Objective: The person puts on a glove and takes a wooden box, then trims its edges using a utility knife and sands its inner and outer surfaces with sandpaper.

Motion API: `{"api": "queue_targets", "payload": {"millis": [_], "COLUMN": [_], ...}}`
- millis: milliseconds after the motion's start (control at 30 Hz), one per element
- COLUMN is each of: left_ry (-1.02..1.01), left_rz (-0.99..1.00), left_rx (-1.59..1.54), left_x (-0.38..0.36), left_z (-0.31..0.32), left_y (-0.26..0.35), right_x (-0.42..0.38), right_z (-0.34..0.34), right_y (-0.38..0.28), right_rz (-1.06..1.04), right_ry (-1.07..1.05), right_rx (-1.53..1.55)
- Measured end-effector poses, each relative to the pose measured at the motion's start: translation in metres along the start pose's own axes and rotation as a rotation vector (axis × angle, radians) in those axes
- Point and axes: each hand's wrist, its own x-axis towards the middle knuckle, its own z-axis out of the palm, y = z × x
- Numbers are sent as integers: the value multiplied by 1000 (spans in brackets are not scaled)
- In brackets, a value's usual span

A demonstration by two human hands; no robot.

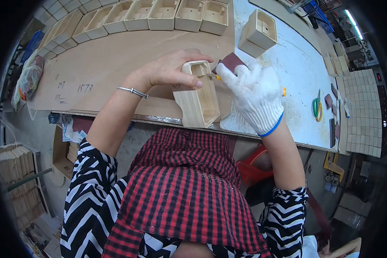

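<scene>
My bare left hand [172, 71] grips a small open wooden box [193, 107] by its upper end, thumb across the rim. The box is tilted at the table's front edge, its hollow side turned to the right. My right hand [256, 88], in a white knit glove with a blue cuff, is closed around a thin tool with a yellow handle [219, 78]. The tool's tip is at the box's upper inner edge; most of its handle is hidden in the glove. A piece of dark red sandpaper [232, 61] shows just behind the gloved fingers.
A row of similar wooden boxes [161, 17] lines the table's back. More boxes [258, 34] stand at the back right. Green-and-yellow-handled scissors [317, 109] and sandpaper pieces [329, 101] lie to the right. Cardboard [99, 69] covers the left side. A plastic bag [31, 76] sits at the left edge.
</scene>
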Motion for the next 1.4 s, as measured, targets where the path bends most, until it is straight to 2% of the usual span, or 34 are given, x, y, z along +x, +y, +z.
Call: {"api": "queue_targets", "payload": {"millis": [100,267,367,400,500,633,767,900,1067,1200,1300,1400], "left_ry": [8,9,10,15,0,-8,-9,-4,-6,-27,-27,-30], "left_rz": [-1,-4,-2,-8,-13,-16,-10,2,-22,-9,-21,-33], "left_rx": [32,70,65,62,51,15,4,-36,-70,-94,-154,-273], "left_x": [0,1,-1,-3,-5,-8,-8,-5,-9,-6,-12,-16], "left_z": [1,1,3,5,7,6,4,9,5,8,8,15], "left_y": [3,7,8,8,12,13,11,4,3,4,3,-1], "right_x": [4,15,21,20,8,5,1,-4,-6,0,-7,-8], "right_z": [-6,-24,-30,-28,-19,-12,-3,5,-3,2,11,15], "right_y": [-1,-7,14,15,14,13,25,17,22,22,17,16], "right_rz": [-24,-18,137,131,152,243,340,395,339,336,344,397], "right_ry": [-94,-129,-42,-42,-168,-293,-271,-263,-192,-231,-251,-309], "right_rx": [-47,-194,-38,-35,260,472,633,622,740,559,999,852]}}
